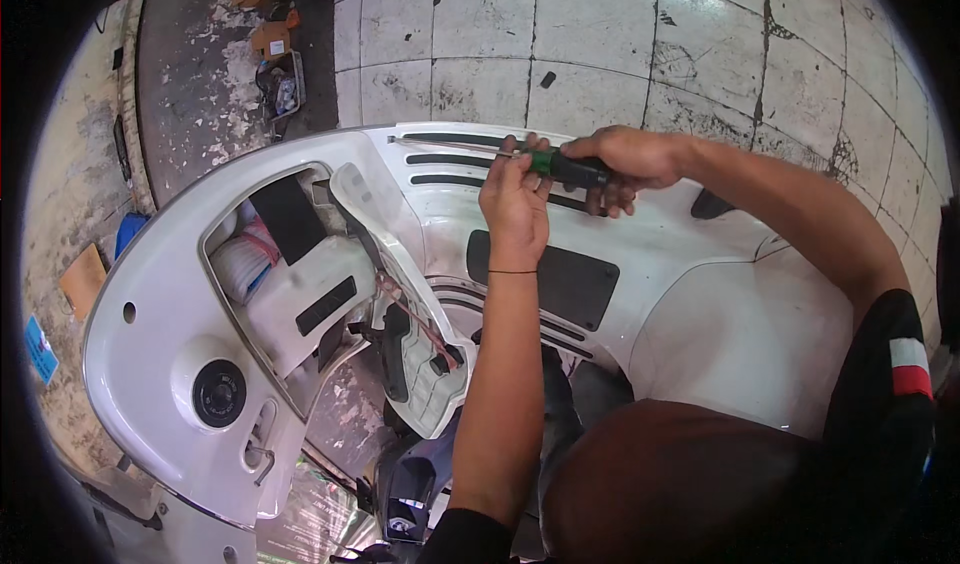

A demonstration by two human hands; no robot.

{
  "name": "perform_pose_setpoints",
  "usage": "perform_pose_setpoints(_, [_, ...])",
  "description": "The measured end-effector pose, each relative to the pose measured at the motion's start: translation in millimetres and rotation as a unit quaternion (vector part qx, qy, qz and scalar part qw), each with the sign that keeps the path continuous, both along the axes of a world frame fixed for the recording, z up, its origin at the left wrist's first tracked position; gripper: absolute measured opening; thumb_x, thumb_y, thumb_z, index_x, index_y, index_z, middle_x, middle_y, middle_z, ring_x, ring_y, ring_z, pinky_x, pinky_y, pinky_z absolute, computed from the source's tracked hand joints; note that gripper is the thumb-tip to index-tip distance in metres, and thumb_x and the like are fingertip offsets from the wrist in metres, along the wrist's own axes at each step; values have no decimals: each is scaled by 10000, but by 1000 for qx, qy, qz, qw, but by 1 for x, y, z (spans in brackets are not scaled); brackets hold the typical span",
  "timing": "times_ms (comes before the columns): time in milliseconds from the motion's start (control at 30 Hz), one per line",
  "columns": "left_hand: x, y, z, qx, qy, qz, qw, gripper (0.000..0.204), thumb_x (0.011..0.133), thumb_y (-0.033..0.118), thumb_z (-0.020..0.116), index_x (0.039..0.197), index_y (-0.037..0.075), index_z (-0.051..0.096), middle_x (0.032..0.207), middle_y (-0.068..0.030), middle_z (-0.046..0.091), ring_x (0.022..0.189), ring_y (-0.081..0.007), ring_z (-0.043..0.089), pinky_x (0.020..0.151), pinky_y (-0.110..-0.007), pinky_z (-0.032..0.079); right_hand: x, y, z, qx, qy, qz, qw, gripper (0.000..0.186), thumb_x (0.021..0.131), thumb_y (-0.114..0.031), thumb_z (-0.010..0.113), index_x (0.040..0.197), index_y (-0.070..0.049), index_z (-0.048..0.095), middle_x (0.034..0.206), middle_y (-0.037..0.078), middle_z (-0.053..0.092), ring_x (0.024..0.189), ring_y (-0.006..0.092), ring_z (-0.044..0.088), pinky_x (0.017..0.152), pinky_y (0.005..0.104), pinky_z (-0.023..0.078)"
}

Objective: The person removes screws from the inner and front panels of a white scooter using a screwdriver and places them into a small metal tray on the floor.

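Observation:
A long screwdriver with a green and black handle [568,168] lies across the floorboard of a white scooter-like body [170,254]. Its thin metal shaft points left, and the tip is over the board's far left corner, by a black slotted strip [440,161]. My left hand [515,209] pinches the screwdriver where shaft meets green collar. Around the black end of the handle, my right hand [632,162] has its fingers curled. Whether the tip sits on a screw is too small to tell.
An open compartment [290,314] in the white body holds a striped cloth [243,264]; its lid [420,334] hangs open beside it. A black mat [545,279] lies on the floorboard. White tiles [590,34] and a bin of small items [285,84] are beyond.

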State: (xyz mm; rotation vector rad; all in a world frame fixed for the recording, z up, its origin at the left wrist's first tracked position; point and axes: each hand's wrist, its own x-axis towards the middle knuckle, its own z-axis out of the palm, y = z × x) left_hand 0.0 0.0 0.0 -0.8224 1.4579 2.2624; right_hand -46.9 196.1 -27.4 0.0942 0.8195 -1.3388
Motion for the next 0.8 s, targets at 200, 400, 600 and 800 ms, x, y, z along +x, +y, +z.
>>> perform_pose_setpoints(200, [-5,1,1,-173,-92,162,967,318,795,177,772,1001,1,606,813,-35,608,706,-104,576,623,-237,472,23,-33,19,145,541,-118,820,475,749,-69,669,1057,39,324,850,296,587,843,459,600,712,471,480])
perform_pose_setpoints(400, [-9,-3,4,-211,-129,177,953,269,786,144,776,920,-22,611,808,-56,629,656,-141,593,588,-244,479,44,-48,27,105,593,-103,791,494,749,-49,646,1066,14,274,867,289,581,860,485,571,723,514,456])
perform_pose_setpoints(600, [1,-10,-9,-178,-85,135,971,303,906,238,626,1081,-7,588,1033,-80,649,884,-154,599,725,-284,458,11,-74,-6,147,525,-80,835,368,904,-238,489,1092,77,516,926,254,629,819,402,630,717,443,484])
perform_pose_setpoints(800, [-4,-20,-10,-107,-89,78,987,447,994,394,341,1292,90,476,1223,-26,561,1076,-159,490,965,-378,294,-31,-88,-1,86,354,-23,931,270,760,-179,635,813,84,672,827,165,674,729,244,630,663,366,485])
